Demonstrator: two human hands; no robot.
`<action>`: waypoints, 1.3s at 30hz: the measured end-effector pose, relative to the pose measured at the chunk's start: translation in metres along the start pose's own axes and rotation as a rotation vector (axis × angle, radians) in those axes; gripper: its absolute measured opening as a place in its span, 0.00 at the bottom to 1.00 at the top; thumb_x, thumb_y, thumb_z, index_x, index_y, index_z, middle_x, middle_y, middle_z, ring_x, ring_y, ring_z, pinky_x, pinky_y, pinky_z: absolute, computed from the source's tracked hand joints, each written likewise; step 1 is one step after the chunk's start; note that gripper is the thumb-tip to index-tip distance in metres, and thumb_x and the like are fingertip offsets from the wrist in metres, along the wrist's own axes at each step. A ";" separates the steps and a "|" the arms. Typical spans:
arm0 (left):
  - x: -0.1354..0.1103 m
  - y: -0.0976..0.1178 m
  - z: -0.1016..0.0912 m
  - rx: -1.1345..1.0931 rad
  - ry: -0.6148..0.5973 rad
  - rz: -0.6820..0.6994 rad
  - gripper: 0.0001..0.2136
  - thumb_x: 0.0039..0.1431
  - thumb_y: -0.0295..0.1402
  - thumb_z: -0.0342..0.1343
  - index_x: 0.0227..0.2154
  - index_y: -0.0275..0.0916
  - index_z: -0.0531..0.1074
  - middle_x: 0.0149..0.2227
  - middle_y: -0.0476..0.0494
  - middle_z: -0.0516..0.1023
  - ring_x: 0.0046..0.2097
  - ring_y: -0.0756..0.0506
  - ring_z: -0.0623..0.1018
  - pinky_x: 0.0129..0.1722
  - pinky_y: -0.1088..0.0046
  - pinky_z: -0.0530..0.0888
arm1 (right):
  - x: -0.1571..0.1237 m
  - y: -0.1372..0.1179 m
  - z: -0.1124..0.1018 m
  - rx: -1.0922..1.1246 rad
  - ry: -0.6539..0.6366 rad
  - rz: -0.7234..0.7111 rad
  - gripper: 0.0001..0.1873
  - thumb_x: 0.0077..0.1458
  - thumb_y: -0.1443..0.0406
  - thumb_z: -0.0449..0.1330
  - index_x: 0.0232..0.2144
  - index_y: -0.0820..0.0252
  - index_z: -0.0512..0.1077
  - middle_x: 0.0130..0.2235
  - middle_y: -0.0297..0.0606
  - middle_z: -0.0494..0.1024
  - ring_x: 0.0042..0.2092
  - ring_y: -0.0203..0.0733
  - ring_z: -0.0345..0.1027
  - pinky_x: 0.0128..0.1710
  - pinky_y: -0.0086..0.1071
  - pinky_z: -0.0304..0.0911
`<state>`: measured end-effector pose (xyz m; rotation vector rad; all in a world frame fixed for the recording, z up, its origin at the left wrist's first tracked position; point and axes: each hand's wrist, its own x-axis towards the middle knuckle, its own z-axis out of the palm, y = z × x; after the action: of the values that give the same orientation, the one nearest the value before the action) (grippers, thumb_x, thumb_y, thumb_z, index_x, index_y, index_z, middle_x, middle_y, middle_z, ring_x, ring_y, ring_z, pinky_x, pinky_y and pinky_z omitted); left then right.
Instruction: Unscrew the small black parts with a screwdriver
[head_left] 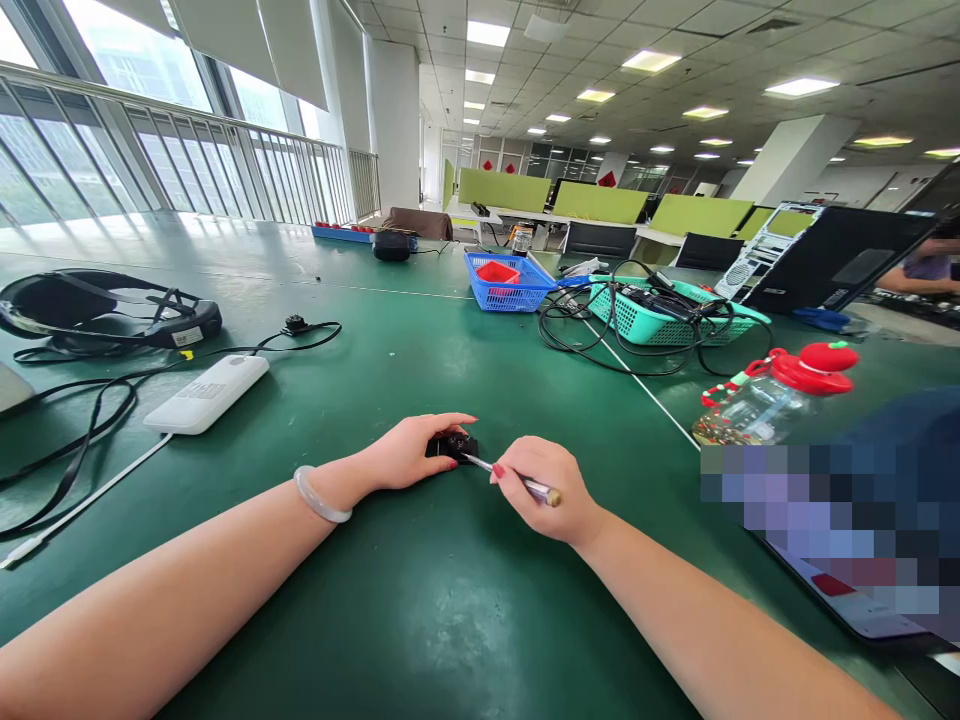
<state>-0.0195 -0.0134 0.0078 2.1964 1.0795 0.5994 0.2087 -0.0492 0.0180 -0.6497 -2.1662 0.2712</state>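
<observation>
My left hand (416, 455) is closed around a small black part (454, 446), steadying it on the green table (465, 600). Thumb and fingers grip the part from both sides, so some of it is hidden. In my right hand (544, 490) is a slim silver screwdriver (540, 488) with a gold-coloured end, held like a pen. Its thin tip points left and meets the near right side of the black part. A pale bangle (319, 497) circles my left wrist.
Left lie a headset (105, 310), a white adapter (208, 393) and black cables. Further back stand a blue basket (510, 290) and a turquoise basket (630, 315) heaped with cables. On the right are a red-lidded bottle (772, 395) and a blurred patch over a dark-edged device (847, 610).
</observation>
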 end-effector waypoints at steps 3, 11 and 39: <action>0.000 0.001 0.000 -0.017 0.002 -0.015 0.27 0.52 0.32 0.58 0.57 0.45 0.63 0.49 0.46 0.77 0.51 0.45 0.75 0.55 0.65 0.69 | 0.001 -0.002 0.003 -0.159 -0.073 -0.116 0.15 0.59 0.67 0.50 0.21 0.57 0.68 0.22 0.35 0.71 0.26 0.36 0.62 0.29 0.32 0.56; 0.002 0.002 0.000 -0.055 -0.022 -0.060 0.29 0.52 0.31 0.57 0.58 0.43 0.62 0.50 0.45 0.78 0.50 0.44 0.76 0.56 0.64 0.70 | 0.003 -0.009 0.011 -0.458 -0.088 -0.421 0.17 0.59 0.66 0.53 0.18 0.59 0.67 0.19 0.31 0.62 0.24 0.35 0.52 0.26 0.31 0.47; -0.001 -0.001 0.001 0.002 0.022 0.018 0.32 0.52 0.30 0.57 0.61 0.45 0.55 0.50 0.44 0.76 0.50 0.46 0.76 0.55 0.64 0.70 | 0.000 0.014 0.002 0.298 0.084 0.433 0.23 0.61 0.56 0.51 0.19 0.59 0.70 0.18 0.31 0.65 0.22 0.33 0.58 0.23 0.28 0.55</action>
<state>-0.0197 -0.0143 0.0065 2.2083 1.0736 0.6316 0.2118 -0.0374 0.0108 -0.9312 -1.8378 0.7655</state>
